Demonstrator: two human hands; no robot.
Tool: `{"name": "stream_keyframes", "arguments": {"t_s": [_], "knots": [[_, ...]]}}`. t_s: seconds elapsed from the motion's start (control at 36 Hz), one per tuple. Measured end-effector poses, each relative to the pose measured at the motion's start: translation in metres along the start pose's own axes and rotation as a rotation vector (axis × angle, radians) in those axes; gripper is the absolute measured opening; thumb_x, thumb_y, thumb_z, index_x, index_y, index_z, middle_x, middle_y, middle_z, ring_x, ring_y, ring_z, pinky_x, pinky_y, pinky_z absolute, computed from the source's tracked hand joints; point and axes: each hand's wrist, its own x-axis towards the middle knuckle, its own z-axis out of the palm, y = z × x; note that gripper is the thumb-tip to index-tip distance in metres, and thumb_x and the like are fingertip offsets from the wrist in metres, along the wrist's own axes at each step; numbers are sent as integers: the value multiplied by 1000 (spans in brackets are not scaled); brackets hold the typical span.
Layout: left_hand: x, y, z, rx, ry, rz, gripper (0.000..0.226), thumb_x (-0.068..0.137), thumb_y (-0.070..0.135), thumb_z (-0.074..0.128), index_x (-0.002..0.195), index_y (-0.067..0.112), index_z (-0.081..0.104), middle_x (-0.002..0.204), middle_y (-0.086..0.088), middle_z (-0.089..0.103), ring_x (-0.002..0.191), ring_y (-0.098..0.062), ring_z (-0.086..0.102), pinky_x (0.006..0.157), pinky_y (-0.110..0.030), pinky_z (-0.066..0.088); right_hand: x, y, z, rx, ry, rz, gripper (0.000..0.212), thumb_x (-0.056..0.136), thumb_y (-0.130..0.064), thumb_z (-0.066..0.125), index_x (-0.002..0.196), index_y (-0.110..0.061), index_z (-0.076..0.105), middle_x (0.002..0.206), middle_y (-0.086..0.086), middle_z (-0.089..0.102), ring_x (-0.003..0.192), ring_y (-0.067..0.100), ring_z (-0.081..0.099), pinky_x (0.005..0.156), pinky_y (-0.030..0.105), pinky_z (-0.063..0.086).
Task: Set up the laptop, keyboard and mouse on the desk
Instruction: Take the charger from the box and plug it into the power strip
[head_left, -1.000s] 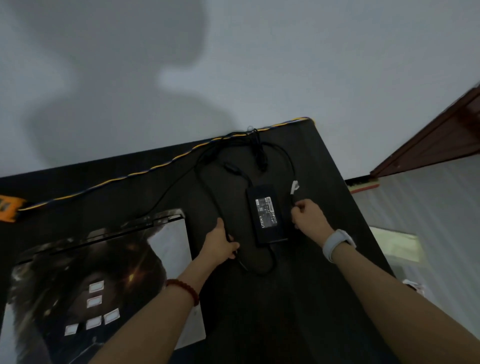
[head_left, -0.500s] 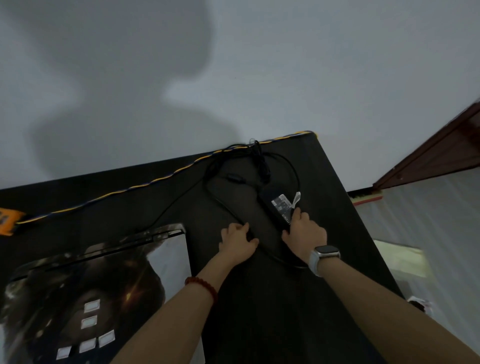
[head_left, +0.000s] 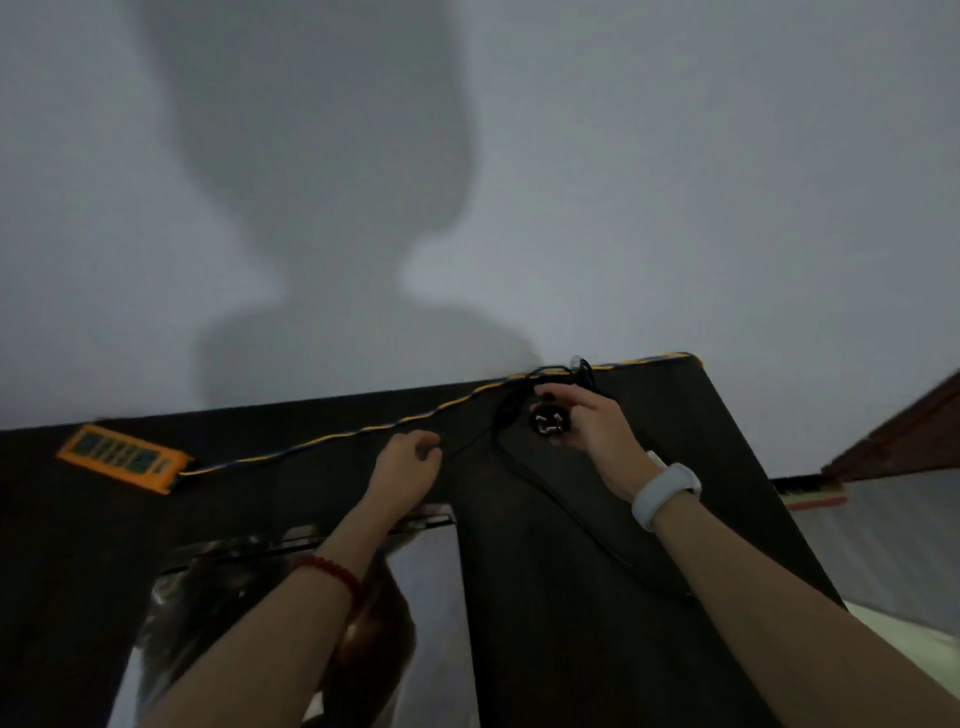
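Laptop (head_left: 311, 597), a flat slab with a dark printed picture on its closed lid, lies at the near left of the black desk (head_left: 649, 519), partly under my left forearm; I see no keyboard or mouse anywhere in view. My right hand (head_left: 597, 431), a white band on its wrist, is raised near the far right corner of the desk and curls its fingers round a round black power plug (head_left: 548, 422), whose metal prongs face back towards me, which I take to be a turn of the plug so the prongs can be lined up before it goes in. My left hand (head_left: 408, 460) sits to the left of it with the fingers curled in, and a thin black cable (head_left: 545, 493) runs up to it; it looks to be pinching that cable to take up the slack, though the picture is too dim for me to be sure the fingers close on it. The cable trails from the plug back down the desk towards the near right. An orange power strip with green sockets (head_left: 124, 457) lies at the far left along the wall, fed by a twisted yellow and blue cord (head_left: 363, 434) running along the desk's far edge. I judge the plug is meant for that strip, so the reach will have to cross well to the left, with the cable kept from dragging over the laptop lid.
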Motion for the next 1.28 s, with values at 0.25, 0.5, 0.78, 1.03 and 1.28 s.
{"name": "stream_keyframes", "arguments": {"t_s": [0.25,0.5,0.78,1.03,1.28], "knots": [[-12,-54,-161,-84,231,9,28,91,10,50,118,5,57,124,-15,58,110,-26,56,90,-28,40,-2,-102,151,-584,15,-699,32,85,0,53,117,-5,56,108,16,62,103,31,54,94,32,39],[-30,-183,-273,-89,340,-46,29,92,10,47,121,8,54,123,-14,58,98,-18,57,77,-19,39,-7,-166,340,-662,-77,-846,25,96,-12,40,110,3,56,107,23,56,97,37,53,83,44,44],[-15,-317,-287,98,214,-62,39,89,17,53,127,11,49,130,-13,50,117,-24,50,100,-32,40,28,-68,430,-1023,-364,-510,38,94,-34,45,122,-10,34,74,6,59,66,27,57,54,32,39],[59,-371,-261,537,-67,52,69,89,36,52,145,28,11,157,2,4,143,-27,-1,110,-56,17,78,-14,451,-1398,-401,-585,28,97,-31,36,118,-18,50,116,6,58,110,26,52,93,38,30],[123,-400,-254,535,-83,140,68,86,47,52,144,27,22,153,1,20,144,-20,6,112,-60,8,108,0,466,-1398,-519,-476,24,98,-26,35,109,-15,53,112,8,60,108,28,52,89,41,33]]}}
